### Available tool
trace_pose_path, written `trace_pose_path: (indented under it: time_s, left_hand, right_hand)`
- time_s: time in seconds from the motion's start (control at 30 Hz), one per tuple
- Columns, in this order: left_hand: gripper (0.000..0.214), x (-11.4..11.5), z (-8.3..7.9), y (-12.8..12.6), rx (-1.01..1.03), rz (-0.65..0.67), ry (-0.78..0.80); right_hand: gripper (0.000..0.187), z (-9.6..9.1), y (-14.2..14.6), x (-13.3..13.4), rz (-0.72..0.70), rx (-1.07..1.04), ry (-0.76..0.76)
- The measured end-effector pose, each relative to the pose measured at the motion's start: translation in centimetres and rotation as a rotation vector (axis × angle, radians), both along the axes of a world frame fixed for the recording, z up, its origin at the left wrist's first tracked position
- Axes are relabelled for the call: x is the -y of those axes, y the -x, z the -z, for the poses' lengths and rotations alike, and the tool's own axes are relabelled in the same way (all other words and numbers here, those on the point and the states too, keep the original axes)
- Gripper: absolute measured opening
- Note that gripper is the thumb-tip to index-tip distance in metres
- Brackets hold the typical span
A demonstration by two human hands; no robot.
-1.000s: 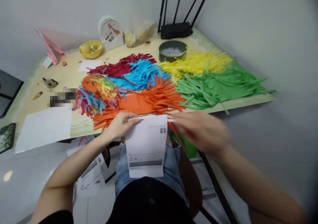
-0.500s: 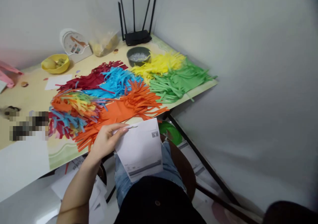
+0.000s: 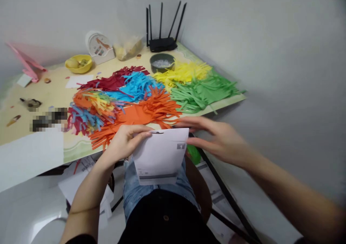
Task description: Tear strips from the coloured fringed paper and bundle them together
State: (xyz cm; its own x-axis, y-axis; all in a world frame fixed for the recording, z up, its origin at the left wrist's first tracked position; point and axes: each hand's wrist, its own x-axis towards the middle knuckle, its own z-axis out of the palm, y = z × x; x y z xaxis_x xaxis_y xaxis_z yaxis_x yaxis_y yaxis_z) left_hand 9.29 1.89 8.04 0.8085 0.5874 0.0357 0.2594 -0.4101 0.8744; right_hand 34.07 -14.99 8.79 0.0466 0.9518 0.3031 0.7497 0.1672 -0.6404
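Observation:
My left hand (image 3: 129,141) pinches the upper left corner of a white printed paper (image 3: 161,157) above my lap. The paper bears a dark box with a "1", a grey band low down, and a small dark slit at its top edge. At its right edge is my right hand (image 3: 216,139), slightly blurred, thumb and fingers apart. Beyond the paper, bundles of cut strips lie on the table: orange (image 3: 135,114), blue (image 3: 135,86), dark red (image 3: 113,80), yellow (image 3: 186,72) and green (image 3: 208,91). A mixed-colour bundle (image 3: 92,109) is at their left.
Behind the strips stand a dark bowl (image 3: 162,64) of clear pieces and a black router (image 3: 163,44). A yellow bowl (image 3: 78,66) is farther left, and a tape roll (image 3: 32,103) nearer. Papers (image 3: 81,186) lie under the table (image 3: 78,150). The wall (image 3: 283,74) rises on the right.
My right hand has come in from the right to the paper's right edge. The paper, still in my left hand, is tilted differently. The view has shifted left.

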Motion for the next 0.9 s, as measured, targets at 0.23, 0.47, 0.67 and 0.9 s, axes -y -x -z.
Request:
trace_pose_path:
  time_s: [0.23,0.47,0.67,0.9]
  left_hand:
    - [0.035,-0.2,0.7,6.1,0.065,-0.449,0.084]
    - [0.036,-0.8,0.3,4.6,0.016,-0.422,-0.073]
    - [0.033,-0.2,0.9,6.2,0.176,-0.563,-0.247]
    - [0.038,0.5,7.4,9.7,0.650,-0.951,0.307]
  right_hand:
    - [0.025,2.5,5.0,-9.0,-0.215,-0.283,0.025]
    - [0.024,1.6,7.0,-11.1,-0.304,0.196,0.030]
    - [0.013,0.4,3.9,-12.7,-0.151,0.117,0.011]
    - [0.028,0.6,-2.0,-14.1,0.105,-0.296,-0.155]
